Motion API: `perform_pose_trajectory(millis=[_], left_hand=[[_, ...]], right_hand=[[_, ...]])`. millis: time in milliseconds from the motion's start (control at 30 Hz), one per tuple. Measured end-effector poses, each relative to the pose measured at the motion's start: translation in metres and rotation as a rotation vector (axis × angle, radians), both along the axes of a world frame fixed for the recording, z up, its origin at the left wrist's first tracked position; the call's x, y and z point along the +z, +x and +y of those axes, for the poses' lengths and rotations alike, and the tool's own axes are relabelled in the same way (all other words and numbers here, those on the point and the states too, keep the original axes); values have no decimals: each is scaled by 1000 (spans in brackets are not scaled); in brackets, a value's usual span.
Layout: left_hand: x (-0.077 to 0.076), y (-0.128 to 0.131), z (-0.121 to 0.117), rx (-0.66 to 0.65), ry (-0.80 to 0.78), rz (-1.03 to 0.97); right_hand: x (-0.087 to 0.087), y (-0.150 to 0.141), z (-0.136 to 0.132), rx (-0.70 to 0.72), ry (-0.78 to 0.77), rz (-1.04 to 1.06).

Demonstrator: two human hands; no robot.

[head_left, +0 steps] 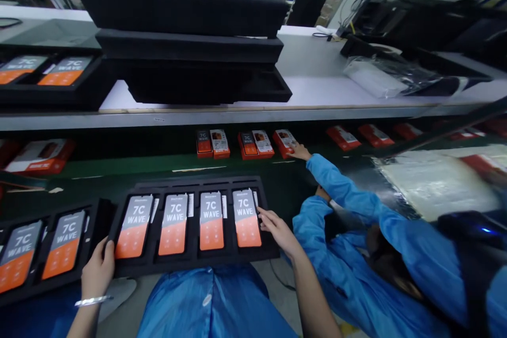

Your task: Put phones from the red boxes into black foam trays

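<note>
Left hand (97,270) curls around the near edge of a black foam tray (190,268), apparently gripping it, while the right hand (278,231) lies open, fingers spread against the tray beside the rightmost of four phones (246,218) showing "7C WAVE" in their recesses. An uneven lift could tilt the tray and tip the phones out. Its left end sits against a second tray (89,216), so a sideways shift could jar both. A co-worker's blue sleeve (340,185), reaching toward orange boxes (285,142) on the green conveyor belt (119,169), could bump the right hand.
</note>
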State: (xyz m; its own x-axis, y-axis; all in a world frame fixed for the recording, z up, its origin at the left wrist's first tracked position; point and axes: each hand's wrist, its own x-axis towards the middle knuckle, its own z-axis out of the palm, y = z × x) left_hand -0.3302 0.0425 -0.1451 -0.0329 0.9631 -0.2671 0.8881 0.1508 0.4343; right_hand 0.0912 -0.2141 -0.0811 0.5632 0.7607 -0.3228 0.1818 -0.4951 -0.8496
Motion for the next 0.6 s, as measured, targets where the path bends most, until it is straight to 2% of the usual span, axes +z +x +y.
perform_pose_trajectory(millis=[167,400,500,600], left_hand=[[3,6,-2,64,0,77],[12,17,-2,151,-24,165],[13,18,-4,183,-28,196],[11,17,-4,193,-28,212]], right_hand=[[-4,3,-5,12,64,84],[-5,8,-6,31,57,126],[-4,3,-4,27,32,81],[-1,-1,-1,37,-30,-88]])
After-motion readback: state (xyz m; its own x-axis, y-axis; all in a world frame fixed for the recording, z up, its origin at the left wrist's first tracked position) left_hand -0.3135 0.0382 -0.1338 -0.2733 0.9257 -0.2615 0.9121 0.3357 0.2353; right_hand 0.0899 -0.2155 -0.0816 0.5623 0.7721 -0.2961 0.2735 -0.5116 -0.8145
